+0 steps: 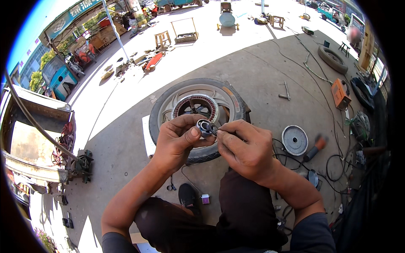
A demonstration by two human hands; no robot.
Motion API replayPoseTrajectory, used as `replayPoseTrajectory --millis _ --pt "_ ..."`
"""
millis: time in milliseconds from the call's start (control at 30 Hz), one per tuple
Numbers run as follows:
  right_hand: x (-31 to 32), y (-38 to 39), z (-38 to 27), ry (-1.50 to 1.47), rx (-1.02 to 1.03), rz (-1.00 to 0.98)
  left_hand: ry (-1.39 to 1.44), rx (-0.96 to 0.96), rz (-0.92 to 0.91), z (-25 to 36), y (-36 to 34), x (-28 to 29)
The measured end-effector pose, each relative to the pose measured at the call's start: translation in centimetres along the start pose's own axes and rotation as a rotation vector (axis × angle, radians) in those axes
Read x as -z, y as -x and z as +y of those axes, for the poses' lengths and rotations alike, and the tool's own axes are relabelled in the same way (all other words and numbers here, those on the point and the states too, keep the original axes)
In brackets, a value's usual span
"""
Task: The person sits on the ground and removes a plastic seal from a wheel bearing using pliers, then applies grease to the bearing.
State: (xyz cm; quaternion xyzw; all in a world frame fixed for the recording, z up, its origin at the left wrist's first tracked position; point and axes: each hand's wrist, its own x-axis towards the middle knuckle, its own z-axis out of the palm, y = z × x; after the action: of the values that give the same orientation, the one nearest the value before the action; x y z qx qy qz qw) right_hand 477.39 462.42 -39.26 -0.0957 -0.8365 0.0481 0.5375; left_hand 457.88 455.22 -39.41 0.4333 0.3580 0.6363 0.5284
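My left hand (pixel 178 138) pinches a small shiny ball bearing (pixel 201 125) between thumb and fingers, its round face turned to the right. Against that face, my right hand (pixel 249 145) grips a thin dark ring (pixel 213 129) by its edge, and the ring looks tilted. Whether it touches the bearing is hard to tell. Beyond and below both hands lies a motor wheel with a black tyre (pixel 166 93), flat on the ground. An upright shaft (pixel 192 105) rises from its open hub, inside a ring of reddish coils (pixel 179 106).
Right of the wheel lie a round metal cover (pixel 295 140), an angle grinder (pixel 316 147) and cables. Farther off are a T-shaped tool (pixel 286 91), an orange machine (pixel 341 94) and a loose tyre (pixel 333 59). A small purple box (pixel 205 199) sits beside my shoe (pixel 188 197).
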Motion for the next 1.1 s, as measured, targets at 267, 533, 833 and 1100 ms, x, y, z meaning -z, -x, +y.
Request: replayPoseTrajectory --millis 267,533,833,1100 --pt "0.26 -0.08 0.16 0.062 0.054 -0.089 -0.069 -0.004 0.003 0.10 0.25 0.05" --pt "0.11 0.23 0.34 0.063 0.011 -0.051 -0.175 -0.049 -0.006 0.20 0.32 -0.13" --pt "-0.04 0.35 0.15 -0.052 -0.126 0.110 -0.161 -0.040 -0.020 0.43 0.28 -0.57" --pt "0.10 0.14 0.21 -0.070 -0.083 0.104 -0.061 0.004 -0.011 0.31 0.19 -0.65"
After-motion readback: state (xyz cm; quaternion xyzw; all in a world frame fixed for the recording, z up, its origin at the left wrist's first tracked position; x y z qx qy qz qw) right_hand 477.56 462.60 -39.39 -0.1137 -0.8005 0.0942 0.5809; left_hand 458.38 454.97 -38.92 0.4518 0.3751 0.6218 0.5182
